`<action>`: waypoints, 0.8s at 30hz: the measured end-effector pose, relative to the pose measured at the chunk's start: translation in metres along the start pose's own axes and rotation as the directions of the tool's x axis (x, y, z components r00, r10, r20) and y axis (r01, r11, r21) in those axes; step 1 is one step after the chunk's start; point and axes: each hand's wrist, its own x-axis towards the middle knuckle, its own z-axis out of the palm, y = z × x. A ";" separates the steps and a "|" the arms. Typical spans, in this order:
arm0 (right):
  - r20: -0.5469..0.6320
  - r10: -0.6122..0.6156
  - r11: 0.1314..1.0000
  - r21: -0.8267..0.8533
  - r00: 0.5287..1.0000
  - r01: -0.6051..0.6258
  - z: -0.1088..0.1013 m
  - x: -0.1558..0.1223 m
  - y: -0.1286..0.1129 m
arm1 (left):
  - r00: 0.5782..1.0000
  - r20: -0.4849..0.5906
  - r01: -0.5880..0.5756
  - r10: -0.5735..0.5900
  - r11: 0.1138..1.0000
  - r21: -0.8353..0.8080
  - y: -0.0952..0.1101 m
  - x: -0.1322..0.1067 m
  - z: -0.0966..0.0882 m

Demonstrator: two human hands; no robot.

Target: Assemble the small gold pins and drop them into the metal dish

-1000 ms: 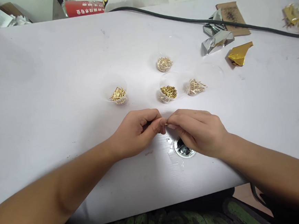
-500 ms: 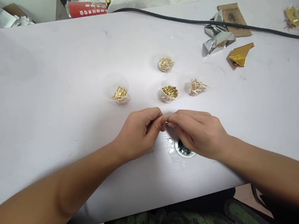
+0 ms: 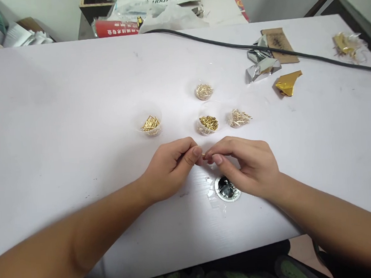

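My left hand [image 3: 176, 167] is closed in a pinch, thumb over forefinger, on a thin gold metal pin [image 3: 203, 155]. Only a short bit of the pin shows, pointing right. Against its free end are the fingertips of my right hand [image 3: 250, 161], whose thumb stands a little apart from the forefinger. Just beyond the hands is a small clear cup of short gold pins [image 3: 209, 124]. To its left stands a cup of longer gold pins [image 3: 150, 125]; to its right, a cup of paler pins [image 3: 238, 118].
Farther back sits another cup of pale pins [image 3: 204, 91]. A round metal-rimmed disc [image 3: 227, 189] lies partly under my right hand, clear tape beside it. Back right are silver foil [image 3: 263, 70], gold foil [image 3: 288, 84], cardboard [image 3: 281, 46] and a black cable [image 3: 216, 42].
My right thumb has drawn back from the forefinger, opening the pinch. My left hand keeps its pinch. The view has tilted up slightly, showing more of the back of the table.
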 end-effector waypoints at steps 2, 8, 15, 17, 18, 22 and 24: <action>-0.038 0.045 0.995 0.094 0.998 -0.042 -0.001 0.001 0.001 | 1.000 0.013 0.017 -0.017 1.000 -0.006 0.000 0.000 -0.001; -0.083 0.202 0.953 0.245 0.976 -0.176 -0.001 0.000 0.001 | 0.999 0.035 0.021 -0.020 1.000 -0.007 0.000 0.000 -0.002; -0.078 0.283 0.912 0.330 0.956 -0.243 0.002 -0.001 0.003 | 0.999 0.042 0.014 -0.014 1.000 -0.012 0.000 0.000 -0.002; -0.056 0.353 0.872 0.382 0.934 -0.306 0.003 -0.001 0.004 | 0.999 0.046 0.018 -0.017 1.000 -0.003 0.000 0.000 -0.002; -0.044 0.385 0.850 0.406 0.922 -0.336 0.003 -0.001 0.004 | 0.999 0.050 0.019 -0.019 1.000 0.002 0.001 0.000 -0.002; -0.018 0.434 0.805 0.457 0.901 -0.378 0.004 0.001 0.003 | 0.998 0.063 0.007 -0.009 1.000 0.017 0.001 0.001 -0.002; 0.012 0.441 0.789 0.471 0.897 -0.394 0.002 0.002 0.003 | 0.998 0.063 0.002 -0.003 1.000 0.011 0.001 0.001 -0.002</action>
